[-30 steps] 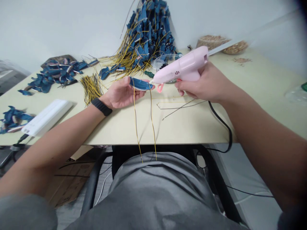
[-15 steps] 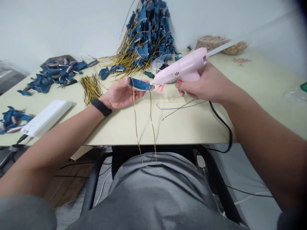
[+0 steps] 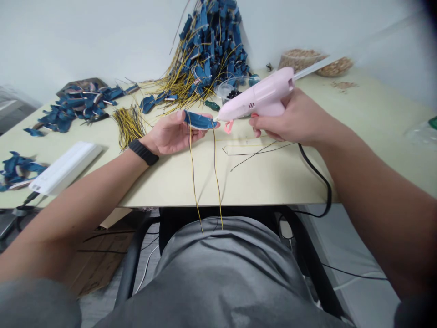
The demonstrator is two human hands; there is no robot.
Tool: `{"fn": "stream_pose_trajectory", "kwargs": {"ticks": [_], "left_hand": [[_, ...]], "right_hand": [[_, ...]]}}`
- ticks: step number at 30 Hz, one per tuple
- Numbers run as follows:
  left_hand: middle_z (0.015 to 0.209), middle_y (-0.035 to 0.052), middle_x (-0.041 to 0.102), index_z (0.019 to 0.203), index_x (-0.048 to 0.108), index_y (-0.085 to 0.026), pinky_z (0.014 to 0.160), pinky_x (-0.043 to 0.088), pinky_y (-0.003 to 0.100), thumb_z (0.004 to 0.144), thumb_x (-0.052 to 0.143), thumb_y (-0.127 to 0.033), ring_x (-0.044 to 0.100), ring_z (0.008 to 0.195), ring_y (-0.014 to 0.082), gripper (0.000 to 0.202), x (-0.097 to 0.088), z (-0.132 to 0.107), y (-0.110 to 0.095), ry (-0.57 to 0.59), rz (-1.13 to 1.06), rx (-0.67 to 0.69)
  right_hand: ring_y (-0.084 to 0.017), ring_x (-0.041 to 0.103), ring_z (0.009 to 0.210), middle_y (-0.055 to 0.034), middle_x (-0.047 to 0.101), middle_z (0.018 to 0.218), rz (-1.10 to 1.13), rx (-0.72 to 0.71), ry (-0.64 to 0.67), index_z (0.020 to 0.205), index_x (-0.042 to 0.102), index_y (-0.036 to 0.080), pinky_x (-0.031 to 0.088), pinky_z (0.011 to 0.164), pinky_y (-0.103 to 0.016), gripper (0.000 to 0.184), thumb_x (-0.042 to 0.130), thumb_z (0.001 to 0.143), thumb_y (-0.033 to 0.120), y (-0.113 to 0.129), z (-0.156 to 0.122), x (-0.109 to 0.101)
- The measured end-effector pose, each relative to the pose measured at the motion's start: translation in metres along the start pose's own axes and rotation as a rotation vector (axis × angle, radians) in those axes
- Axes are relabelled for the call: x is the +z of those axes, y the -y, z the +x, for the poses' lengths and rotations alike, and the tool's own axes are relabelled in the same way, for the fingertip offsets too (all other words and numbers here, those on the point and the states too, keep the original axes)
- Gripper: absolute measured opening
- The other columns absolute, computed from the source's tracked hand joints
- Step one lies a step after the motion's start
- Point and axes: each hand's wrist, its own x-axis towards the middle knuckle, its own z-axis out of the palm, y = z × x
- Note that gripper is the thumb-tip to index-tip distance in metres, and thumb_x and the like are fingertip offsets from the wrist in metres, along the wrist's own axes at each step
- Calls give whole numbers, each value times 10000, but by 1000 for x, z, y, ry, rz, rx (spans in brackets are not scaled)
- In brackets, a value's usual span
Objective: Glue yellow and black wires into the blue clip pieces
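Observation:
My left hand (image 3: 170, 134) is closed on a small blue leaf-shaped piece (image 3: 199, 120), held above the pale table (image 3: 273, 177). Two thin yellow wires (image 3: 205, 182) hang from that piece down to my lap. My right hand (image 3: 290, 119) grips a pink glue gun (image 3: 261, 98) with a clear glue stick at its back. The gun's nozzle touches the right end of the blue piece. The gun's black cord (image 3: 317, 177) runs off the table's front edge.
A tall heap of blue pieces with yellow wires (image 3: 208, 50) stands at the back centre. A loose wire bundle (image 3: 129, 123), more blue pieces (image 3: 77, 105), a white flat box (image 3: 64, 166) lie left. A basket (image 3: 314, 61) sits back right.
The glue gun has tilted a little and its nozzle stays at the blue piece. Both hands remain almost where they were.

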Motion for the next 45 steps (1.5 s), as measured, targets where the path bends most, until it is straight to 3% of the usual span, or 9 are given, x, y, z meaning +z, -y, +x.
{"fn": "stream_pose_trajectory", "kwargs": {"ticks": [6, 12, 16, 22, 30, 39, 45], "left_hand": [[1518, 246, 933, 1509, 860, -49, 1141, 713, 245, 953, 1150, -649, 922, 1142, 191, 868, 4, -1, -2, 27, -53, -21], [1508, 255, 937, 1471, 845, -34, 1097, 721, 225, 974, 1113, -646, 936, 1104, 186, 833, 8, 0, -1, 29, -64, 1], [1483, 240, 948, 1455, 847, -42, 1094, 718, 201, 920, 1170, -667, 936, 1128, 185, 884, 10, 0, -1, 52, -80, 2], [1515, 263, 927, 1525, 822, -29, 1201, 714, 303, 967, 1109, -692, 942, 1209, 241, 912, 8, 0, -1, 27, -11, -1], [1337, 170, 988, 1353, 895, -50, 1045, 708, 156, 845, 1272, -606, 930, 1069, 132, 842, 19, -1, -5, 75, -124, -4], [1457, 181, 952, 1464, 903, -87, 1176, 695, 318, 902, 1187, -669, 908, 1143, 219, 857, 6, 1, 1, 3, -16, -24], [1271, 107, 980, 1303, 971, -128, 1089, 665, 276, 737, 1299, -658, 849, 1034, 170, 841, 13, 3, 1, 15, -58, -12]], "right_hand": [[-114, 491, 523, -2, 755, 755, 52, -8, 33, 931, 857, 220, 393, 496, -313, 196, 882, 1033, 54, -4, 2, -2], [-142, 476, 511, 42, 559, 550, 46, -6, 52, 916, 879, 215, 365, 511, -325, 180, 895, 1061, 111, -3, -1, -6], [-130, 460, 487, 38, 568, 516, 18, -4, 62, 907, 849, 212, 359, 517, -312, 208, 864, 1099, 135, -4, -2, -9], [-129, 463, 456, 32, 570, 499, 21, -1, 64, 869, 807, 215, 375, 495, -300, 265, 854, 1114, 126, -4, -2, -9], [-128, 466, 462, 45, 575, 506, 24, -2, 74, 937, 844, 205, 366, 499, -300, 202, 847, 1122, 123, -3, -3, -10], [-126, 476, 465, 22, 588, 528, 27, 7, 77, 897, 854, 203, 387, 515, -302, 211, 874, 1099, 145, 0, -3, -8], [-123, 475, 460, 40, 596, 559, 55, -25, 89, 866, 850, 238, 364, 484, -287, 194, 932, 1030, 175, -6, 2, -7]]}}
